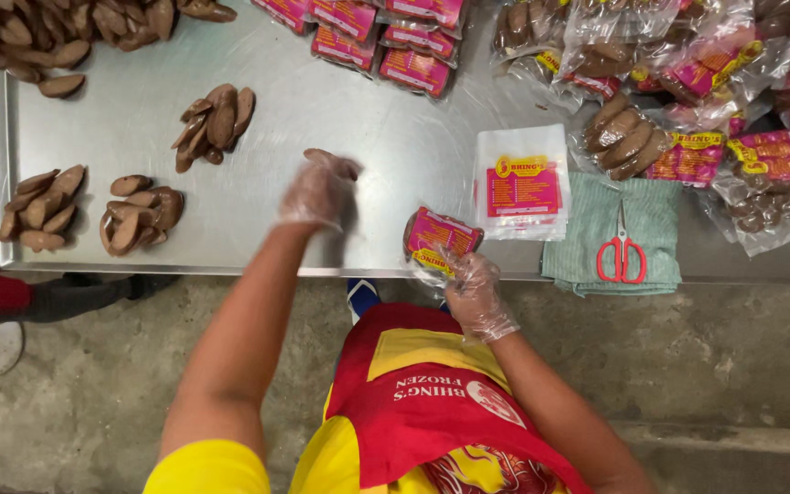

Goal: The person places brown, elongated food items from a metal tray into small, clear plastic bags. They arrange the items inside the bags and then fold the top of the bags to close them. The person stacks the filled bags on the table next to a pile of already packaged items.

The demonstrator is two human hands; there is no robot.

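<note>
My left hand (319, 192), in a clear plastic glove, is blurred above the steel table (340, 119) and grips several brown oval food pieces (333, 163). My right hand (477, 295), also gloved, holds a clear plastic bag with a pink and yellow label (439, 240) at the table's front edge. The bag looks partly filled with brown pieces. A stack of empty labelled bags (523, 183) lies just right of it.
Small piles of brown pieces (215, 123) (139, 215) (43, 209) lie on the left half. Filled packs (386, 37) crowd the far edge and the right side (742, 165). Red scissors (621, 252) rest on a green cloth (596, 265). A concrete floor lies below.
</note>
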